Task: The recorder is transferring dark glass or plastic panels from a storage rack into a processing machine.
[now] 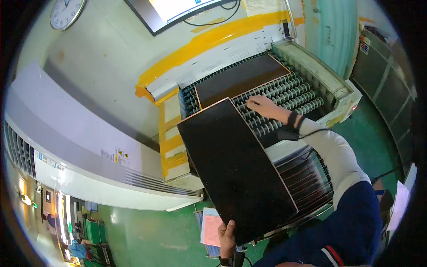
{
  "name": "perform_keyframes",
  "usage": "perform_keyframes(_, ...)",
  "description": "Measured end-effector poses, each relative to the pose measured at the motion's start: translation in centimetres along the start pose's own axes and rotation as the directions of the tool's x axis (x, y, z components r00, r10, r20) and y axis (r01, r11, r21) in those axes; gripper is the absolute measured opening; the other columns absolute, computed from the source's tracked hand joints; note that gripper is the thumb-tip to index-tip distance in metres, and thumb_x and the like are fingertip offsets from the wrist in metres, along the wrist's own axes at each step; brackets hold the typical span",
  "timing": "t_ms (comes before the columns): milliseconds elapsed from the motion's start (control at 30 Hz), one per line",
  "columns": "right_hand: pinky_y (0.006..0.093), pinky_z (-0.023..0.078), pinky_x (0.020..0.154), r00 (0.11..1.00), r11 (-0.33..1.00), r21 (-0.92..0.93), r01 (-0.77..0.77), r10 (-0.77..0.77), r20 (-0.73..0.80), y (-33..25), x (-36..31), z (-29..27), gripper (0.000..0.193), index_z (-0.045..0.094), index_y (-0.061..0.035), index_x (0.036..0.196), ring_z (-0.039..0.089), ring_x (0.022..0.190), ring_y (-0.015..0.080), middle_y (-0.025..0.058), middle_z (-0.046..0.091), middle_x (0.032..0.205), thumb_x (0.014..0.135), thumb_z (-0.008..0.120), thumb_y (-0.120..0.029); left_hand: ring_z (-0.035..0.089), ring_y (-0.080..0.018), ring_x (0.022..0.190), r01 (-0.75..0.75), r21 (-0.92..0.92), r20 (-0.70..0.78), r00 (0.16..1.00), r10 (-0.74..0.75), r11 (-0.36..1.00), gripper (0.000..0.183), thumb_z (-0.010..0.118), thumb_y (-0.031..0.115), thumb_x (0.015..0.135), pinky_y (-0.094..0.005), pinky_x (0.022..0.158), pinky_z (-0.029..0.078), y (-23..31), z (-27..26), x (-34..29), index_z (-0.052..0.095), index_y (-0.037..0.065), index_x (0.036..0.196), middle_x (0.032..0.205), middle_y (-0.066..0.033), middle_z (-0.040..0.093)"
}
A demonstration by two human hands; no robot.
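A large flat black panel with thin copper-coloured edges is held tilted in front of me. My left hand grips its near left corner, the thumb lying on the top face and the fingers hidden beneath. Past the panel's right edge, my right hand hovers over the conveyor rollers. Its fingers are curled in, apart from the panel, with nothing visible in them. A dark band with a cord circles that wrist. A second black panel lies flat on the rollers farther back.
Below the rollers stands a rack with several thin slats, partly behind the held panel. A tall white cabinet unit fills the left. Pink and white sheets sit low beside my left hand. A monitor hangs above the conveyor.
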State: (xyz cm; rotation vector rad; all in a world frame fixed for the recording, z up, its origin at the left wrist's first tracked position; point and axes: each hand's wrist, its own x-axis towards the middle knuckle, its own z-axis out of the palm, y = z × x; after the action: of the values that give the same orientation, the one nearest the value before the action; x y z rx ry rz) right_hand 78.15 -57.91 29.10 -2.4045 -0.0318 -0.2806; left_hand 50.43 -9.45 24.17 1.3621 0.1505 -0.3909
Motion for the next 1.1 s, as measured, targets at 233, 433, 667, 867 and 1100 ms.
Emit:
perform_keyframes(233,0.0369,0.056,0.095,0.989,0.917,0.385,-0.100,0.134,-0.064,-0.5,-11.0,-1.5,0.047,0.069,0.0017,0.132,0.073,0.106,0.0241,0.0136,0.078,0.112,0.104,0.074,-0.035,0.066,-0.0138,0.107,0.070,-0.013,0.053,0.996,-0.070,0.997,0.038,0.067,0.025,0.109,-0.0309,0.094,0.052,-1.5,4.9,1.1,0.069,-0.003,0.135,0.124,-0.0067,0.075)
perform_keyframes(433,0.0369,0.056,0.097,0.958,0.756,0.589,-0.286,0.231,0.168,1.1,-19.5,-1.9,0.047,0.068,-0.0019,0.139,0.072,0.114,0.0209,0.0134,0.076,0.123,0.101,0.078,-0.028,0.068,-0.0145,0.107,0.071,-0.045,0.021,0.997,-0.070,0.996,0.040,0.064,0.030,0.111,-0.0319,0.096,0.055,-3.5,9.3,0.9,0.066,-0.002,0.135,0.124,-0.0061,0.073)
perform_keyframes(667,0.0350,0.056,0.090,0.977,0.845,0.499,-0.192,0.210,0.020,2.7,-28.4,-5.6,0.041,0.068,0.0026,0.133,0.072,0.101,0.0190,0.0124,0.076,0.120,0.103,0.076,-0.025,0.070,-0.0186,0.108,0.157,-0.160,-0.085,0.981,-0.172,0.975,0.038,0.062,0.032,0.113,-0.0331,0.093,0.058,-3.4,16.2,-0.1,0.065,0.001,0.135,0.125,-0.0071,0.073)
perform_keyframes(867,0.0328,0.059,0.081,0.764,0.416,0.642,-0.644,0.381,0.520,3.9,-34.1,-7.3,0.030,0.068,0.0015,0.126,0.075,0.091,0.0201,0.0106,0.078,0.102,0.107,0.072,-0.022,0.071,-0.0228,0.113,0.138,-0.325,-0.134,0.973,-0.190,0.935,0.040,0.060,0.033,0.114,-0.0359,0.097,0.060,-4.0,22.3,-0.1,0.060,0.003,0.141,0.132,-0.0087,0.070)
perform_keyframes(1100,0.0355,0.063,0.079,0.782,-0.061,0.860,-0.507,0.387,0.488,9.1,-34.1,-8.7,0.028,0.068,-0.0009,0.123,0.076,0.090,0.0229,0.0124,0.078,0.104,0.110,0.065,-0.026,0.068,-0.0218,0.117,-0.050,0.266,0.080,0.996,0.030,0.963,0.042,0.056,0.037,0.115,-0.0373,0.099,0.058,-5.6,25.8,1.7,0.062,0.001,0.136,0.129,-0.0102,0.070)
